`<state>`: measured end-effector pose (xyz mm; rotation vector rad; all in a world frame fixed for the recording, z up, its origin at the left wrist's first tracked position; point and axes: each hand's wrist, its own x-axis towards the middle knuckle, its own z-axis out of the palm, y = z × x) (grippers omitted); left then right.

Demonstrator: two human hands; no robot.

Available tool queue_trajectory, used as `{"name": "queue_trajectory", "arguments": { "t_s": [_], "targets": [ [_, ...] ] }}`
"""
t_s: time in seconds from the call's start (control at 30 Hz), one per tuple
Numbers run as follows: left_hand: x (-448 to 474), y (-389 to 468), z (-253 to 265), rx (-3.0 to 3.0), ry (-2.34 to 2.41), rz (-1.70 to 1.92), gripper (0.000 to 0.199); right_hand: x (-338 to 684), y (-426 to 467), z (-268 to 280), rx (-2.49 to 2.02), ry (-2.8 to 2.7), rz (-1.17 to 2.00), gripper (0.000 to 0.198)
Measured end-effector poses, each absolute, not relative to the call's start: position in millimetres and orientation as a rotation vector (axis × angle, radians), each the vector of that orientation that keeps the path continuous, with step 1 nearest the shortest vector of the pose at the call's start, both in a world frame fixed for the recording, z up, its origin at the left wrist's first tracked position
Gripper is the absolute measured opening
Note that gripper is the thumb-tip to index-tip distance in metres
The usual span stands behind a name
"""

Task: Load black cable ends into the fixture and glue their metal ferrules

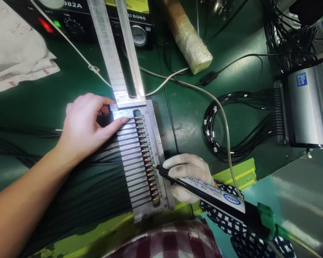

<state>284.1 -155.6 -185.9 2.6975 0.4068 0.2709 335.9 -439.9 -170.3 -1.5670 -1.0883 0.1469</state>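
Observation:
My bare left hand point(83, 125) is at the far left corner of a metal cable fixture point(156, 136). Its thumb presses on the top near the first cable, and the curled fingers grip the edge. Black cables point(131, 163) lie side by side in the fixture's slots, ending in a row of small connector boards point(145, 145) with orange wires. In my gloved right hand point(190, 172) is a black glue syringe point(218, 200) with a white label and a green cap joined to an air tube. Its tip touches or hovers just over a board near the row's middle; I cannot tell which.
A slotted metal bar point(104, 39) extends beyond the fixture. Behind it stands a dispenser box point(70, 25) with lit lights and a gauge. A wrapped roll point(188, 43), coiled cables point(212, 132) and a silver 365nm unit point(312, 104) are rightward. A clear tube point(226, 122) crosses the green table.

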Motion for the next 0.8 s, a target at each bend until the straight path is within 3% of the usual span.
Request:
{"name": "queue_trajectory", "arguments": {
  "t_s": [0.47,0.8],
  "targets": [
    [283.8,-155.9,-185.9,2.684,0.411,0.294,0.051,334.9,-437.0,-168.5,-1.539,-1.049,0.098,0.014],
    [282.9,-156.5,-182.4,2.687,0.429,0.254,0.042,333.2,-434.1,-167.4,-1.521,-1.018,0.084,0.012]
  ]
}}
